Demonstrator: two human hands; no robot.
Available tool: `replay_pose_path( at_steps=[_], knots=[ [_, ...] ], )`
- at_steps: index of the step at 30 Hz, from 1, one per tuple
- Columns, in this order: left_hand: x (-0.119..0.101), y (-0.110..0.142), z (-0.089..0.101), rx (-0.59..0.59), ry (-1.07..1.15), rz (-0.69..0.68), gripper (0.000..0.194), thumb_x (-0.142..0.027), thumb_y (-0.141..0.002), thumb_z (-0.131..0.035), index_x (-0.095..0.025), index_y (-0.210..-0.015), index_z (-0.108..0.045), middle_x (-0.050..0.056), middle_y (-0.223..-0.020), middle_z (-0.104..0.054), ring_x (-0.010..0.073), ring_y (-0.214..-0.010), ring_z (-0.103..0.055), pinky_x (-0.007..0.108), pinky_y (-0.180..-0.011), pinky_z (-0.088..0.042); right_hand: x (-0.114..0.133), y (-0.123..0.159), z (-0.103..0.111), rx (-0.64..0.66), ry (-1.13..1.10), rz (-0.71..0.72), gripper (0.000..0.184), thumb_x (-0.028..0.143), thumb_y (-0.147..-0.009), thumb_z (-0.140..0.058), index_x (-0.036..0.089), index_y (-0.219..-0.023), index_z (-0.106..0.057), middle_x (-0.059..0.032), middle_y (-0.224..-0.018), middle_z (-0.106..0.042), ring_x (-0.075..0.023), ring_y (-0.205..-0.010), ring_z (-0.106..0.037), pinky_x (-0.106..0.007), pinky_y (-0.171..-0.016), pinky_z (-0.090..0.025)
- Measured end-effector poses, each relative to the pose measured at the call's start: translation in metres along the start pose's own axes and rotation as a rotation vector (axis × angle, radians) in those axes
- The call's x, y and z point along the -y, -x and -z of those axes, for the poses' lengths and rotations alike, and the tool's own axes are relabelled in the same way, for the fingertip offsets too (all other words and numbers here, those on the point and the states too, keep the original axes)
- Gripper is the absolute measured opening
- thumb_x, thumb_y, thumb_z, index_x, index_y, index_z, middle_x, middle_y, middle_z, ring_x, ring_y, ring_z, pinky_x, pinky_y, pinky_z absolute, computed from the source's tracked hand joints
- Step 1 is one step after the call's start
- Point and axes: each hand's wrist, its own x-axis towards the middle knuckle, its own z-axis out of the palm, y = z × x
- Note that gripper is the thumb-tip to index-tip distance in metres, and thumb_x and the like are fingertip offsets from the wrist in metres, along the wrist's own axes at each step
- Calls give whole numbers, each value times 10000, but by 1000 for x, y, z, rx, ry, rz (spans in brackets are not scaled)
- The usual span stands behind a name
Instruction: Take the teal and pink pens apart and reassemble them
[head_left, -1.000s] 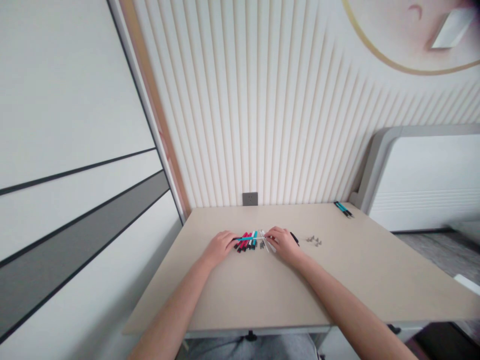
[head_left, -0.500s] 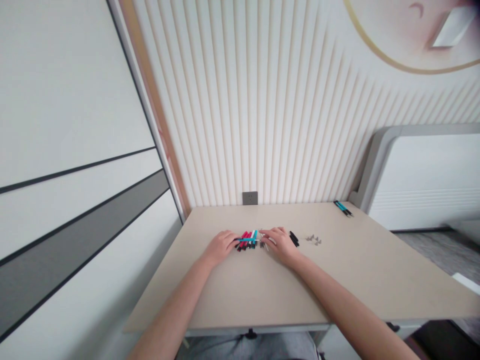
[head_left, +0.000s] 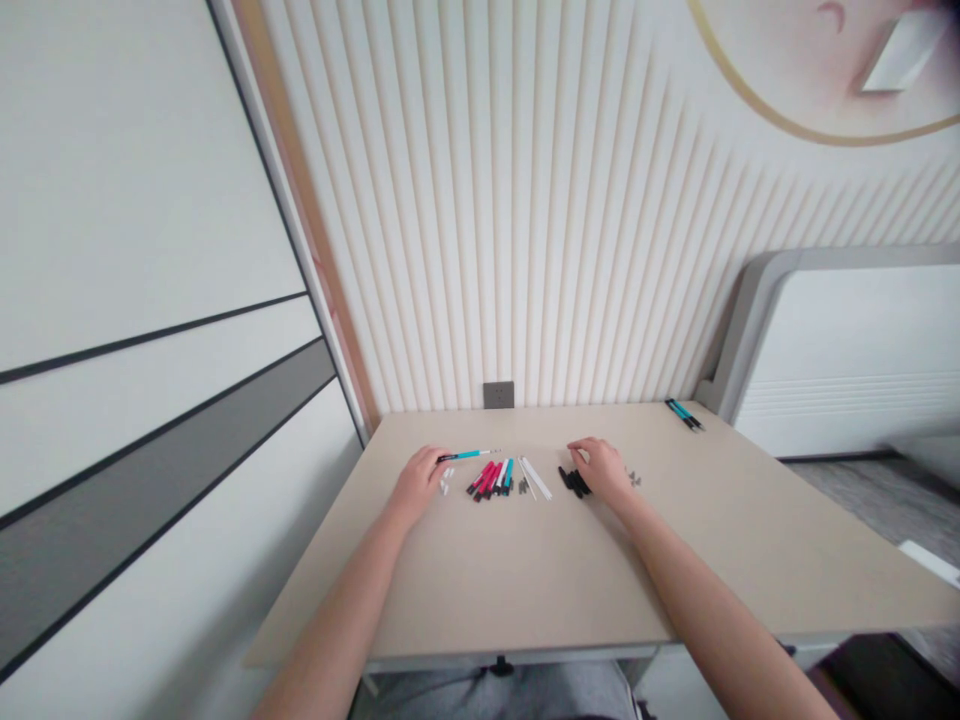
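Note:
My left hand [head_left: 418, 482] is closed on the black end of a blue pen barrel [head_left: 469, 454], held level above the table with a thin tip sticking out to the right. My right hand [head_left: 604, 468] hovers at the black grip sleeves [head_left: 574, 482], its fingers a little apart and nothing visible in them. Between the hands lies a row of red, white and blue pen barrels [head_left: 493, 480] with black ends. White pen refills [head_left: 535, 478] lie right of them, beside small grey pieces [head_left: 523, 487]. Grey cone tips [head_left: 635, 479] are partly hidden behind my right hand.
Small white pieces [head_left: 447, 478] lie close to my left hand. Two blue and black pens [head_left: 685, 415] rest at the back right of the beige table [head_left: 510, 580]. A ribbed wall with a dark socket [head_left: 499, 395] stands behind, and a white cabinet rises on the left.
My left hand has moved left and away with the blue barrel, off the row. My right hand has left the refills and shifted right to the black grip sleeves.

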Motion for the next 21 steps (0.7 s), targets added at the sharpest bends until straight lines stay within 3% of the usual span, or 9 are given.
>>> replay_pose_path(
  at_steps=[4,11,16,21],
  knots=[
    [7,2,1,-56,11,54,163,-284,-947,-471,-203,-1014,-596,45,-947,-628,201,-909,-605,350,-822,-498,17,6,0,87,50,47,241,307,-885,-508,236,-949,-729,-55,-1051,-695,-237,-1028,-578,-357,-906,-356],
    [5,1,-2,-13,23,43,170,-290,-949,-474,-198,-1004,-605,47,-933,-632,196,-903,-610,341,-817,-497,28,10,6,216,161,-9,235,364,-843,-562,221,-838,-748,-85,-990,-682,-255,-1021,-556,-359,-893,-337],
    [1,0,-3,40,16,10,174,-284,-949,-475,-199,-1028,-605,55,-947,-636,201,-916,-600,360,-846,-484,27,8,1,136,-11,23,206,325,-835,-569,201,-822,-733,-87,-912,-700,-253,-961,-585,-365,-880,-378],
    [-6,1,-6,114,-21,-43,186,-304,-957,-479,-210,-1038,-617,55,-959,-654,200,-915,-604,352,-841,-479,34,6,2,89,-213,155,272,352,-923,-464,204,-956,-690,-66,-927,-704,-201,-848,-625,-323,-799,-465]
  ],
)
